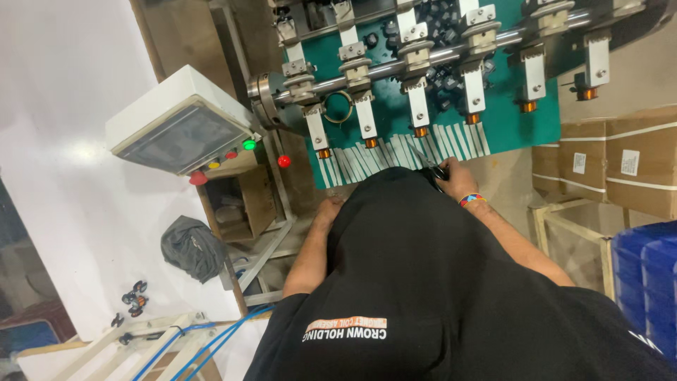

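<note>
Our right hand (455,180) grips black scissors (431,169) near the white tape strips (395,152) on the green desk (515,127). Our left hand (328,210) is half hidden by the shirt; we cannot tell its state.

— What is the person wearing?
— A black short-sleeved shirt (437,282) with a small printed patch in white and orange near the hem.
— Anything on the arms?
— A striped, many-coloured wristband (472,200) on the right wrist; the forearms are bare.

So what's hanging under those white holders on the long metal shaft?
Under each white holder sits a small copper coil, above white strips on the green panel. The black shirt covers the strips' lower ends.
</note>
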